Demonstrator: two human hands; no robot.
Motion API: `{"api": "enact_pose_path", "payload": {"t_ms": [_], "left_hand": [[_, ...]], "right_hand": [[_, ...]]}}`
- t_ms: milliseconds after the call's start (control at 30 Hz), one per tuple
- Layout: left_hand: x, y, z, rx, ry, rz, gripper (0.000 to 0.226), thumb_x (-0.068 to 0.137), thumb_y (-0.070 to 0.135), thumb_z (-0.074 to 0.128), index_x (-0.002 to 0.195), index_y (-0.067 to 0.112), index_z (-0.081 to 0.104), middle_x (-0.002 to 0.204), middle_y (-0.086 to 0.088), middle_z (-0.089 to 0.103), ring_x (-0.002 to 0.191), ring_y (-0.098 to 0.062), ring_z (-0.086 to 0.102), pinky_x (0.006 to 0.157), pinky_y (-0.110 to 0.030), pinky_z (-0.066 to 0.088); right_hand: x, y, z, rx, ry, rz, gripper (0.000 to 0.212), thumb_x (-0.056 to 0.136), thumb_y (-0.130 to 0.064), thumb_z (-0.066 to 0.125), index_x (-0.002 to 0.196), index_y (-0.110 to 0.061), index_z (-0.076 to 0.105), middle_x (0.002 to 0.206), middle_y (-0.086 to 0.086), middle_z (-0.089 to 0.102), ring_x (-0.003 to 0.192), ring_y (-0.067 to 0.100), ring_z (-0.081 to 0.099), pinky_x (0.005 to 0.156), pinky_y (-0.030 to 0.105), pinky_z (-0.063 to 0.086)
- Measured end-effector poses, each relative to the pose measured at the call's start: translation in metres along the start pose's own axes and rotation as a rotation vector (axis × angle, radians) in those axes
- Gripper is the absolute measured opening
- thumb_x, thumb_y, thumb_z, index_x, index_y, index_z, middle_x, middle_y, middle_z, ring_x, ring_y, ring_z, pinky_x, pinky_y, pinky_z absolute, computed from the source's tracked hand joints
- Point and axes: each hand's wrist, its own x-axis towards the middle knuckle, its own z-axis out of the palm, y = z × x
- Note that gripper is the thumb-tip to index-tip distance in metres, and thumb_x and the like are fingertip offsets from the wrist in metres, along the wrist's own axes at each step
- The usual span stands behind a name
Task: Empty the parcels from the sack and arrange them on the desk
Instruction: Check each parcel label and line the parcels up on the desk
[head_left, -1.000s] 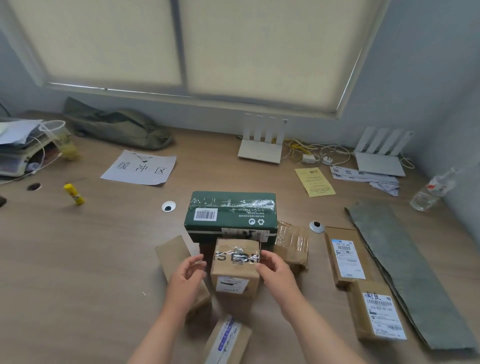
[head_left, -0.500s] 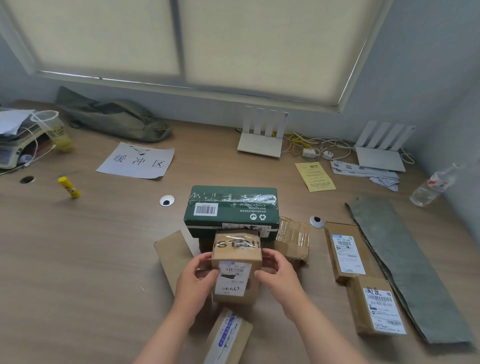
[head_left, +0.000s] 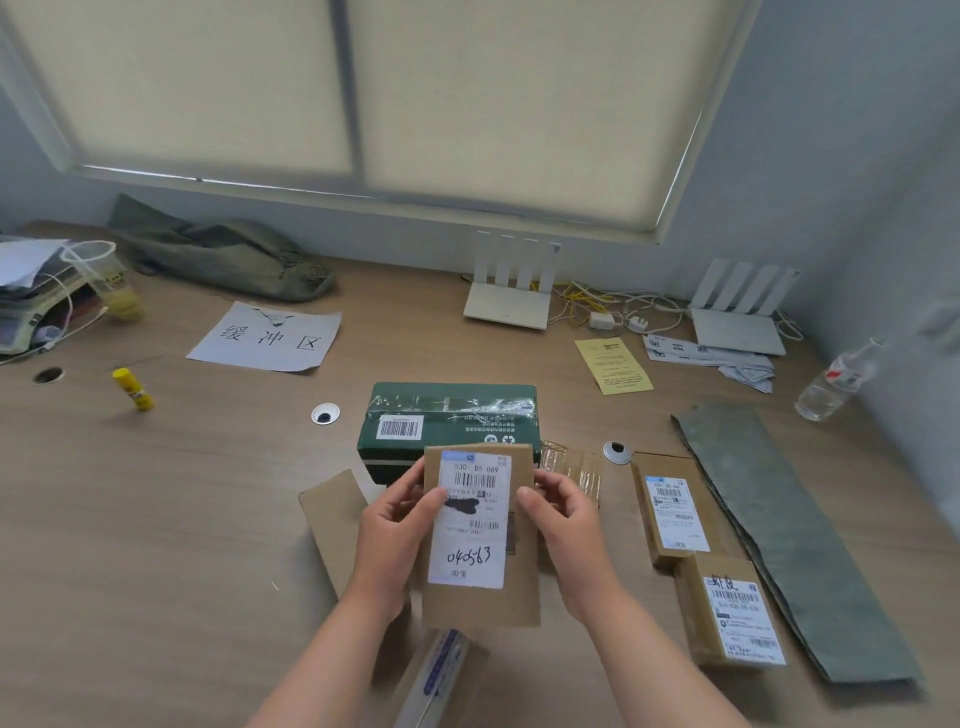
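Left hand (head_left: 395, 530) and right hand (head_left: 566, 535) grip the box (head_left: 480, 603) by its side edges, label facing up, just near of the green box (head_left: 452, 421). Best lower it flat with both hands, label up, squared beside the parcel (head_left: 675, 509) at right.

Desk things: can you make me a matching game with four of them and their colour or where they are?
1 glue stick
2 taped box
3 labelled parcel
4 water bottle

A held between the left hand and right hand
B dark green
C yellow
D far right side of the desk

Pairs: 1-C, 2-B, 3-A, 4-D
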Motion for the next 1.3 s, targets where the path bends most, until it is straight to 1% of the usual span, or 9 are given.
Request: {"api": "enact_pose_path", "payload": {"t_ms": [133,267,433,533,700,833,1067,1167,1300], "left_hand": [[0.001,0.009,0.004,-0.078,-0.038,-0.019,0.041,0.098,0.014,0.06,0.135,0.031,0.062,0.12,-0.006,0.075,0.109,-0.029,0.072,0.094,-0.05,0.055],[0.002,0.019,0.01,-0.105,-0.116,-0.016,0.043,0.101,0.016,0.056,0.142,0.028,0.057,0.124,-0.011,0.073,0.112,-0.035,0.07,0.085,-0.044,0.062],[0.005,0.027,0.017,-0.185,-0.241,-0.042,0.07,0.084,0.028,0.065,0.151,0.03,0.044,0.143,-0.024,0.056,0.131,-0.045,0.055,0.108,-0.064,0.043],[0.005,0.023,0.02,-0.189,-0.275,-0.046,0.068,0.087,0.021,0.058,0.152,0.032,0.041,0.143,-0.017,0.059,0.129,-0.042,0.058,0.106,-0.06,0.047],[0.004,0.009,0.024,-0.171,-0.27,-0.079,0.075,0.088,0.025,0.062,0.156,0.033,0.032,0.147,-0.016,0.056,0.132,-0.042,0.055,0.112,-0.066,0.038],[0.003,-0.006,0.034,-0.165,-0.287,-0.132,0.072,0.089,0.02,0.059,0.155,0.031,0.034,0.145,-0.018,0.057,0.13,-0.046,0.056,0.11,-0.067,0.039],[-0.007,-0.047,0.078,-0.039,-0.348,-0.199,0.071,0.082,0.021,0.071,0.148,0.029,0.044,0.136,-0.015,0.064,0.118,-0.042,0.065,0.102,-0.064,0.049],[-0.019,-0.073,0.103,-0.03,-0.345,-0.234,0.067,0.081,0.023,0.072,0.144,0.029,0.048,0.133,-0.013,0.067,0.115,-0.039,0.068,0.101,-0.063,0.05],[-0.034,-0.108,0.13,-0.041,-0.328,-0.313,0.063,0.08,0.022,0.071,0.14,0.03,0.052,0.129,-0.014,0.069,0.112,-0.04,0.069,0.1,-0.063,0.051]], "right_hand": [[-0.003,-0.017,-0.003,0.008,-0.073,-0.045,0.04,0.074,-0.04,0.075,0.113,-0.038,0.07,0.115,0.0,0.071,0.11,0.022,0.066,0.086,0.037,0.058],[-0.006,-0.024,-0.006,0.055,-0.138,-0.04,0.04,0.076,-0.039,0.074,0.115,-0.04,0.065,0.117,0.003,0.072,0.103,0.02,0.07,0.079,0.034,0.056],[-0.009,-0.03,-0.004,0.108,-0.194,0.028,0.051,0.075,-0.042,0.075,0.119,-0.055,0.053,0.113,0.005,0.076,0.101,0.028,0.074,0.082,0.042,0.059],[-0.01,-0.032,-0.006,0.131,-0.222,0.05,0.045,0.08,-0.039,0.07,0.113,-0.06,0.048,0.111,0.001,0.077,0.1,0.024,0.074,0.079,0.039,0.058],[-0.011,-0.023,-0.014,0.164,-0.197,0.06,0.046,0.095,-0.029,0.066,0.125,-0.056,0.044,0.113,0.0,0.077,0.105,0.025,0.073,0.087,0.044,0.058],[-0.015,-0.011,-0.028,0.168,-0.164,0.066,0.068,0.081,-0.04,0.074,0.141,-0.044,0.044,0.124,0.007,0.072,0.109,0.029,0.071,0.098,0.055,0.054],[-0.028,0.014,-0.085,0.126,0.047,0.105,0.057,0.075,-0.037,0.075,0.126,-0.026,0.054,0.115,0.008,0.073,0.101,0.025,0.074,0.081,0.04,0.061],[-0.034,0.027,-0.114,0.096,0.109,0.153,0.056,0.072,-0.045,0.078,0.123,-0.031,0.061,0.121,0.008,0.07,0.102,0.025,0.073,0.089,0.047,0.06],[-0.045,0.043,-0.151,0.072,0.16,0.211,0.032,0.093,-0.03,0.069,0.124,-0.03,0.064,0.115,0.005,0.075,0.095,0.019,0.075,0.072,0.031,0.061]]}}
